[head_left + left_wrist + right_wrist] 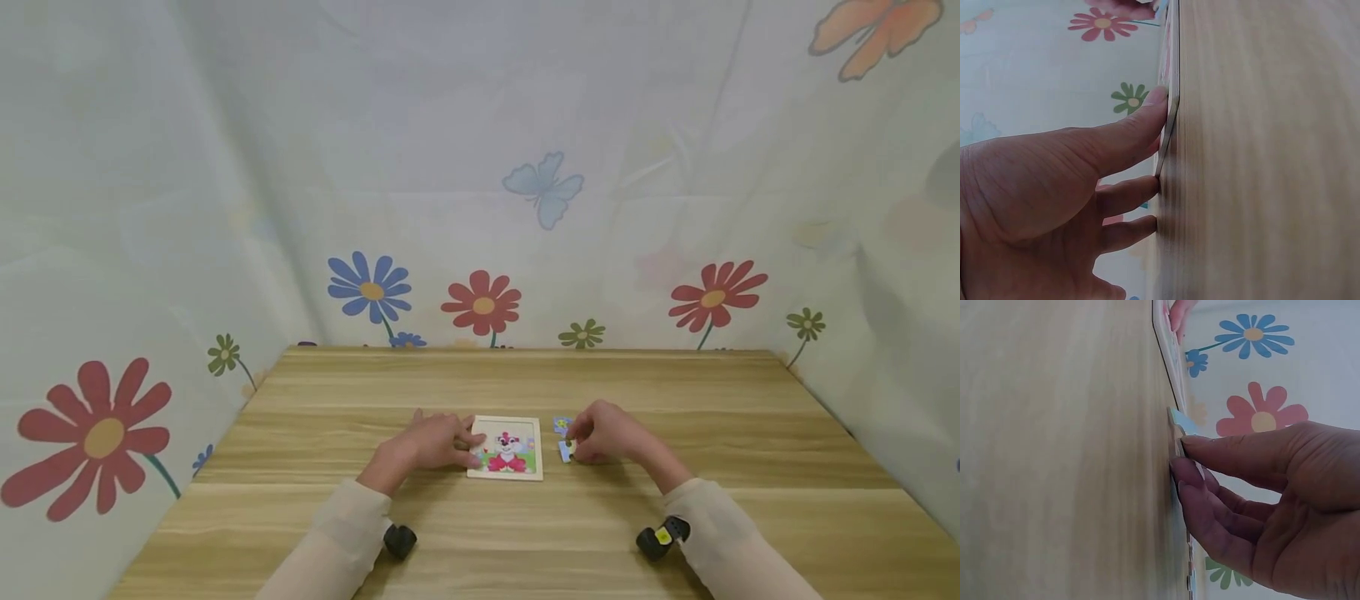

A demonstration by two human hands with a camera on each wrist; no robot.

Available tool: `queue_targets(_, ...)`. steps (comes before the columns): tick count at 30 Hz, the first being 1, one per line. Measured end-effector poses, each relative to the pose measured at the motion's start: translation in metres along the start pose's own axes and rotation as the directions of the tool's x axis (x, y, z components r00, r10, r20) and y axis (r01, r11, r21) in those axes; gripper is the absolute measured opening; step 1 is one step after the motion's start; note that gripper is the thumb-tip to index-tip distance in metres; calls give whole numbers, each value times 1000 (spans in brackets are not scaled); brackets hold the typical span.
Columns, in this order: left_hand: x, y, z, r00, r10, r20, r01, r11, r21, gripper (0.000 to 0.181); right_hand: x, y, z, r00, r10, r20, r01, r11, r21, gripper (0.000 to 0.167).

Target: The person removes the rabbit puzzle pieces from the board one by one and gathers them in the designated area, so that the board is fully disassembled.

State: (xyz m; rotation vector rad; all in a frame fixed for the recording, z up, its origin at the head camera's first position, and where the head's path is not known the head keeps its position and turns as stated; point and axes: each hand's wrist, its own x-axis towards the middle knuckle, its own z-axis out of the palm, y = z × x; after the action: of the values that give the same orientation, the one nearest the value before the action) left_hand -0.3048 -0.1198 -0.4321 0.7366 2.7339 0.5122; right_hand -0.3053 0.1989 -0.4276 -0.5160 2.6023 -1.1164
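A square wooden jigsaw tray point(540, 454) lies on the table, with a cartoon animal in red on a green ground partly put together inside. My left hand point(438, 440) rests at its left side. In the left wrist view, the thumb point(1155, 100) presses on the tray's edge, and two other fingertips touch the tabletop. Right of the tray, my right hand point(609, 433) pinches a light blue puzzle piece point(1180, 422) between thumb and fingers, low against the table. Another blue piece point(562, 424) with a yellow mark lies just behind, partly covered by the fingers.
The wood-grain table point(480, 542) ends at a pale cloth backdrop point(420, 167) printed with flowers and butterflies, which also hangs at both sides. Each wrist wears a small black camera, the left camera point(400, 541) and the right camera point(654, 542).
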Motion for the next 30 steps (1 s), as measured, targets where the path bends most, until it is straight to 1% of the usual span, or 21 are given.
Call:
queue_targets(6, 1, -1, 0, 1000, -1, -13, 1, 1000, -1, 53, 2, -1, 5, 1000, 4, -24, -4, 1000, -23, 17)
queue_targets(11, 2, -2, 1, 1000, 2, -16, -2, 1000, 4, 53, 2, -4, 6, 999, -1, -51, -4, 995, -101, 14)
queue_targets(14, 2, -2, 2, 1000, 1, -15, -1, 1000, -3, 53, 1, -5, 8, 998, 12, -62, -18, 994, -105, 14)
queue_targets(17, 1, -2, 3, 1000, -1, -14, 1, 1000, -8, 53, 0, -6, 9, 998, 10, -65, -16, 995, -103, 14)
queue_targets(24, 1, -2, 4, 1000, -7, -16, 7, 1000, -7, 52, -1, -6, 9, 997, -24, -70, 13, 989, -147, 14)
queue_targets(30, 2, -2, 3, 1000, 2, -20, -2, 1000, -9, 52, 1, -4, 9, 996, -52, -67, 42, 987, -154, 15)
